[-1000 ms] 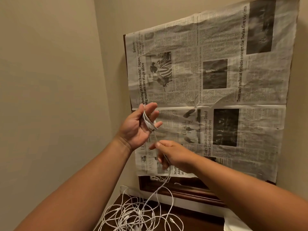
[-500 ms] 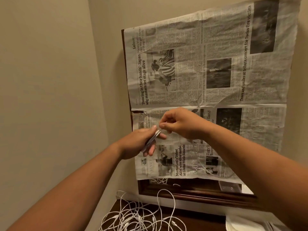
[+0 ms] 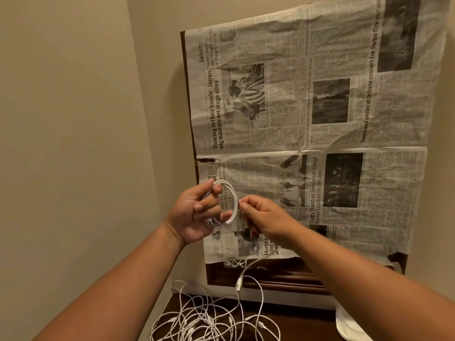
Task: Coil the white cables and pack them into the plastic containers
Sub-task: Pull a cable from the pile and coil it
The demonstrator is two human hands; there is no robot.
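A: Holding what?
B: The left hand (image 3: 194, 212) gripped a round coil (image 3: 235, 201) of smooth white cable; the right hand (image 3: 266, 222) pinched its strand just beside.
A: The rest?
B: Thin tangled cables (image 3: 209, 323) lay on dark wood (image 3: 295, 326) below.

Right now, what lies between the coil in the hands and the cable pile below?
In the head view, the loose tail of the coil drops from under the right hand, its connector dangling above the pile; newspaper and a wood frame stand behind.
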